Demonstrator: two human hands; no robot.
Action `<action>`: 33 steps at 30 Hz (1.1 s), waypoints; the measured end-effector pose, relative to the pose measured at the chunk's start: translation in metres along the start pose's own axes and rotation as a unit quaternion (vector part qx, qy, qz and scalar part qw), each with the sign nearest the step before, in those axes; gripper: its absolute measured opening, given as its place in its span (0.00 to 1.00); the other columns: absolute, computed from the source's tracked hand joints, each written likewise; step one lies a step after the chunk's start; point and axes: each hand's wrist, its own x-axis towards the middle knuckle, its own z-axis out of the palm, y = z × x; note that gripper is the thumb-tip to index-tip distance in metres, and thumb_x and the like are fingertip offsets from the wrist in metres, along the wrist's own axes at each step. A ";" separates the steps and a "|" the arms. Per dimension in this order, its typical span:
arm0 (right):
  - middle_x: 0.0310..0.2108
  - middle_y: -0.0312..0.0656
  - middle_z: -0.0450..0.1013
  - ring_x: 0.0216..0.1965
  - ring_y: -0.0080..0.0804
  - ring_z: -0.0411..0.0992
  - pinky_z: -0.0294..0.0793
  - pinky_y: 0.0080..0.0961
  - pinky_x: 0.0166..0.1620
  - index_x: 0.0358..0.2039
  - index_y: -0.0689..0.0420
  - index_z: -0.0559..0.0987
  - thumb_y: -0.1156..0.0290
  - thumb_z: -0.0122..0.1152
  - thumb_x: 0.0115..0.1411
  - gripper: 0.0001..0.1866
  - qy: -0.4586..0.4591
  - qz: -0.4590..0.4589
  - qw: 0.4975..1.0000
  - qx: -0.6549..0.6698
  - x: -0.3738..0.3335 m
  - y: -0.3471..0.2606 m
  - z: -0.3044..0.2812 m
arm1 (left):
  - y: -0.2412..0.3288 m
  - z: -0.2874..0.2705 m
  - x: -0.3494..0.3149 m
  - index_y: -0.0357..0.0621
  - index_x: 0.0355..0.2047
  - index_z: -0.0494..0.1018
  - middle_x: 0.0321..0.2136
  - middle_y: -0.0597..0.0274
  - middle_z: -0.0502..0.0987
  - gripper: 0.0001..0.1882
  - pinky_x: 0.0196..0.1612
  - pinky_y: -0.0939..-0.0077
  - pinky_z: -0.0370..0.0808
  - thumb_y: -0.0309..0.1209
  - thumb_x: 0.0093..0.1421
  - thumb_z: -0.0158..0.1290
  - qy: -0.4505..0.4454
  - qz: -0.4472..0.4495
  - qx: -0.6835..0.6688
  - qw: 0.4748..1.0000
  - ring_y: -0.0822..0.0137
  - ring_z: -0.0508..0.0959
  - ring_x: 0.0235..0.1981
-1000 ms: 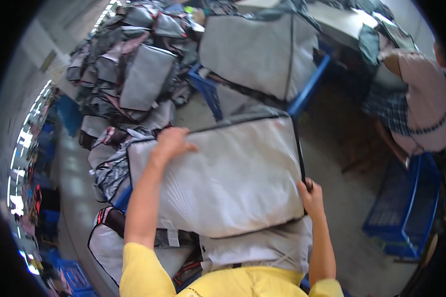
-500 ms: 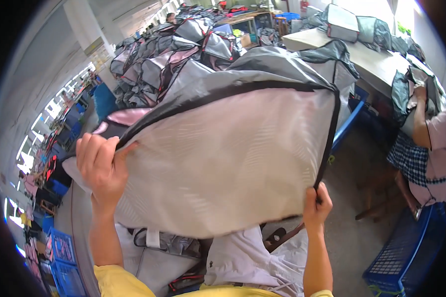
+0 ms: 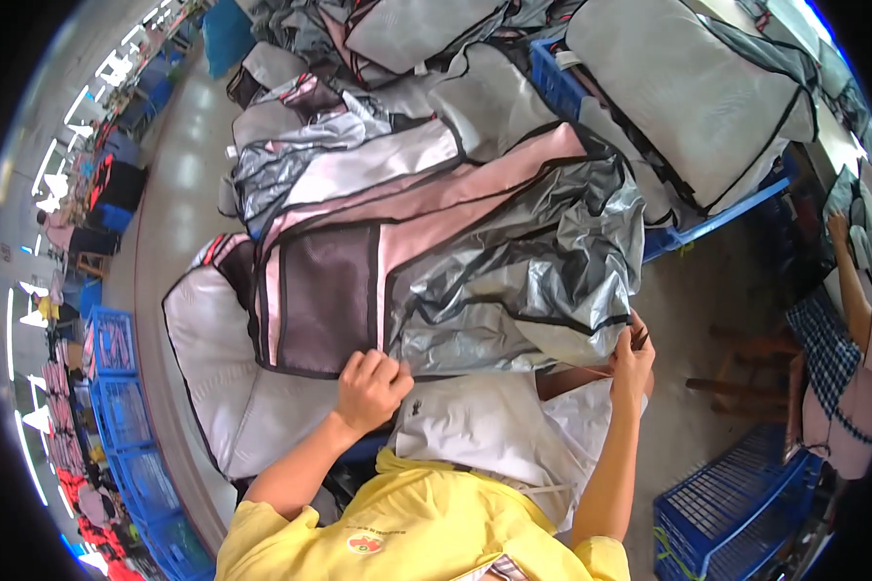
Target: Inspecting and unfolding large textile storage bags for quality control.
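Note:
Spread across my lap is a sewn bag (image 3: 475, 189), unfolded, with pink fabric, a dark square panel (image 3: 327, 290), black edge binding and crumpled silver lining (image 3: 523, 261). My left hand (image 3: 370, 392) is closed on its near edge, by the dark panel's lower corner. At the near right corner of the silver lining, my right hand (image 3: 633, 363) is closed with the fingers pinched on the edge. A small dark thing shows among those fingers; its kind is unclear. Beneath the bag lies a grey padded piece (image 3: 218, 339), on the left.
More grey and silver bags (image 3: 417, 34) are heaped beyond. A large grey bag (image 3: 688, 87) rests on a blue crate (image 3: 683, 232). Another blue crate (image 3: 736, 513) stands at lower right, near a wooden stool (image 3: 746, 378) and a co-worker's arm (image 3: 851, 281). Blue crates (image 3: 140, 426) line the left.
The bag has come down from being held up before me onto my lap, and its pink and silver side now shows. My left hand has moved right and down; my view has tilted down.

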 end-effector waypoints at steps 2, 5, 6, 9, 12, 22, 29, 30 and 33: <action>0.42 0.30 0.77 0.29 0.11 0.64 0.61 0.13 0.29 0.61 0.65 0.78 0.76 0.59 0.70 0.19 -0.002 -0.003 0.999 -0.039 0.003 0.004 -0.001 | 0.005 0.000 -0.006 0.47 0.27 0.74 0.27 0.64 0.68 0.06 0.32 0.66 0.69 0.28 0.56 0.61 -0.028 -0.032 0.003 0.999 0.61 0.73 0.30; 0.38 0.26 0.76 0.28 0.09 0.65 0.63 0.12 0.28 0.56 0.61 0.80 0.76 0.57 0.72 0.14 -0.004 -0.054 0.995 -0.082 0.008 0.011 0.002 | 0.008 -0.007 0.002 0.45 0.34 0.76 0.31 0.62 0.71 0.09 0.33 0.65 0.72 0.32 0.57 0.64 -0.066 -0.092 -0.082 0.990 0.58 0.75 0.32; 0.38 0.26 0.76 0.30 0.11 0.68 0.67 0.13 0.29 0.56 0.61 0.80 0.77 0.57 0.72 0.14 0.004 -0.052 0.996 -0.078 0.007 0.012 0.003 | 0.007 -0.009 0.009 0.44 0.39 0.76 0.34 0.61 0.73 0.13 0.33 0.64 0.74 0.35 0.58 0.66 -0.082 -0.126 -0.159 0.976 0.56 0.77 0.33; 0.39 0.29 0.78 0.36 0.17 0.75 0.77 0.17 0.35 0.57 0.61 0.79 0.79 0.56 0.70 0.16 0.006 0.013 0.996 -0.093 -0.002 0.016 0.007 | 0.007 -0.011 0.031 0.42 0.53 0.72 0.38 0.58 0.75 0.26 0.32 0.61 0.77 0.39 0.58 0.67 -0.107 -0.382 -0.291 0.871 0.53 0.80 0.36; 0.42 0.34 0.79 0.37 0.20 0.76 0.79 0.20 0.35 0.59 0.58 0.79 0.80 0.59 0.68 0.19 0.006 -0.023 0.983 -0.180 -0.014 0.008 0.002 | -0.003 0.001 0.054 0.50 0.53 0.75 0.38 0.58 0.75 0.22 0.29 0.57 0.79 0.34 0.59 0.66 -0.086 -0.204 -0.141 0.965 0.53 0.82 0.32; 0.55 0.41 0.73 0.31 0.27 0.72 0.75 0.28 0.34 0.51 0.54 0.84 0.72 0.76 0.58 0.19 -0.028 -0.306 0.888 -0.343 -0.055 -0.075 0.022 | -0.003 0.005 0.051 0.43 0.33 0.78 0.31 0.58 0.71 0.07 0.28 0.58 0.76 0.23 0.54 0.65 -0.063 -0.130 -0.154 0.977 0.54 0.79 0.28; 0.60 0.45 0.72 0.32 0.36 0.71 0.76 0.37 0.38 0.41 0.52 0.85 0.72 0.80 0.47 0.19 -0.072 -0.383 0.790 -0.473 -0.082 -0.097 0.038 | 0.019 -0.052 0.039 0.41 0.24 0.75 0.25 0.62 0.68 0.09 0.21 0.66 0.70 0.22 0.52 0.66 0.027 -0.080 -0.124 0.989 0.61 0.72 0.21; 0.60 0.45 0.72 0.32 0.36 0.71 0.76 0.37 0.38 0.41 0.52 0.85 0.72 0.80 0.47 0.19 -0.079 -0.361 0.793 -0.484 -0.083 -0.093 0.036 | 0.023 -0.061 0.032 0.41 0.25 0.76 0.25 0.62 0.68 0.08 0.21 0.66 0.70 0.22 0.52 0.66 0.018 -0.060 -0.137 0.989 0.61 0.72 0.21; 0.56 0.45 0.71 0.31 0.36 0.70 0.75 0.36 0.37 0.37 0.53 0.84 0.81 0.74 0.48 0.15 -0.065 -0.372 0.784 -0.494 -0.089 -0.080 0.019 | 0.032 -0.073 0.013 0.42 0.29 0.80 0.25 0.63 0.67 0.05 0.21 0.68 0.70 0.23 0.53 0.66 -0.034 -0.040 -0.151 0.987 0.63 0.73 0.22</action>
